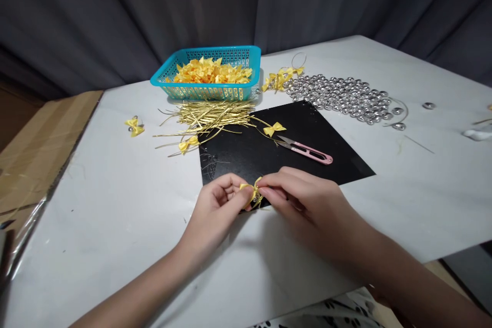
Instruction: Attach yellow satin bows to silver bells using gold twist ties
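Between my two hands is a yellow ribbon bow (253,192) with gold wire at its middle and a small silvery piece below it. My left hand (223,202) pinches the bow between thumb and fingers. The fingertips of my right hand (303,195) close on the bow's right side near the wire; exactly what they grip is partly hidden. Just beyond my hands, on a black mat (249,151), lie pink thread snips (309,152) with their blades pointing left. Two more bows with gold wire, one bow (274,129) and another bow (188,144), lie nearby.
A teal basket (205,91) full of yellow bows stands at the back, with a pile of gold wire ties (211,114) before it. Silver beads (338,95) are heaped at the right. A bow with silver beads (134,126) lies left on the white table (115,205).
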Available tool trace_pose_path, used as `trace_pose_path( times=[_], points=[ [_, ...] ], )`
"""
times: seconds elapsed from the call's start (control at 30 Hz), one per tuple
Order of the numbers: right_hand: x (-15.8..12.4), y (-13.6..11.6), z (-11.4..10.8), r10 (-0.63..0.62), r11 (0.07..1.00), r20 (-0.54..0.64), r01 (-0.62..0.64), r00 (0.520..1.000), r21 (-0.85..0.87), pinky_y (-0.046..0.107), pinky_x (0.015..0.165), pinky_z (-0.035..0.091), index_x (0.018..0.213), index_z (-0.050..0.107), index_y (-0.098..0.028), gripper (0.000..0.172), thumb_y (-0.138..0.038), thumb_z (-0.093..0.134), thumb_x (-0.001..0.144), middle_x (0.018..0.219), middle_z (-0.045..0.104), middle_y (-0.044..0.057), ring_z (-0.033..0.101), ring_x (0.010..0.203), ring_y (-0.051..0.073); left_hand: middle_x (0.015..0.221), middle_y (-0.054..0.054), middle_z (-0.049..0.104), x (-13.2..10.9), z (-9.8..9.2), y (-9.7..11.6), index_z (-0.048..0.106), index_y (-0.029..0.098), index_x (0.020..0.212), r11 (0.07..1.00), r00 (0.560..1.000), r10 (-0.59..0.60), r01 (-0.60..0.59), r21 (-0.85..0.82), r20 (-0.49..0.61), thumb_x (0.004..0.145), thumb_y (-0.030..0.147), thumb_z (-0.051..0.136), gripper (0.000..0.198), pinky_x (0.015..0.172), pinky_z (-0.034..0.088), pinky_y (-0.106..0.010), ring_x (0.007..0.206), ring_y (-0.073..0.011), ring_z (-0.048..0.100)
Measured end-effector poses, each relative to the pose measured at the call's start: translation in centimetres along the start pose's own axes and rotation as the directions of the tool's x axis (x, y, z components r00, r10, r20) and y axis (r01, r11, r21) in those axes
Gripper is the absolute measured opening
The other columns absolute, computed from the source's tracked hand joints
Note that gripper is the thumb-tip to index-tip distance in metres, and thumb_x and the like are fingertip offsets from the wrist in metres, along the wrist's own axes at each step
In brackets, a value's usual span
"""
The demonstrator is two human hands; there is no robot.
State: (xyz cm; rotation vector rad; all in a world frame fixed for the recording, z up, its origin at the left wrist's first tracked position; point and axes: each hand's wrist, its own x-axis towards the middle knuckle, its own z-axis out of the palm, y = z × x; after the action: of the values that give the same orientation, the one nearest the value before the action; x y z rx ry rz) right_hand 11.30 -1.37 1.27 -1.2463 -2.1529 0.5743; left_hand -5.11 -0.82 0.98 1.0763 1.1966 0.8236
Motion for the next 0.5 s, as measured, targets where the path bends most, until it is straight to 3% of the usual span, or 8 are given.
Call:
trace_pose_path(
  times=[0.33, 0.5],
  points=[
    [0.01, 0.22, 0.04, -0.004, 0.991, -0.008, 0.005, 1.0, 0.133, 0.018, 0.05, 0.031, 0.079, 0.061, -0.014, 0.013, -0.012, 0.049, 0.084, 0.058, 0.045, -0.003, 0.036, 0.048, 0.006, 0.054, 0.006, 0.047, 0.12, -0.23, -0.45, 0.051, 0.016, 0.062, 0.997, 0.999, 0.005, -0.008, 0.075, 0.045, 0.077, 0.026, 0.058, 0.02, 0.049, 0.03, -0.018, 0.05, -0.0059, 0.038],
    [0.3, -0.08, -0.21, 0.129, 0.944, 0.08, -0.147, 0.988, 0.295, 0.016, 0.044, 0.027, 0.068, 0.054, -0.014, 0.01, -0.01, 0.051, 0.077, 0.053, 0.035, -0.006, 0.031, 0.045, 0.004, 0.054, 0.006, 0.045, -0.05, -0.09, -0.5, 0.051, 0.016, 0.063, 0.988, 0.998, 0.025, -0.034, 0.149, 0.063, 0.076, 0.028, 0.058, 0.019, 0.048, 0.028, -0.019, 0.05, -0.0068, 0.035]
  ],
)
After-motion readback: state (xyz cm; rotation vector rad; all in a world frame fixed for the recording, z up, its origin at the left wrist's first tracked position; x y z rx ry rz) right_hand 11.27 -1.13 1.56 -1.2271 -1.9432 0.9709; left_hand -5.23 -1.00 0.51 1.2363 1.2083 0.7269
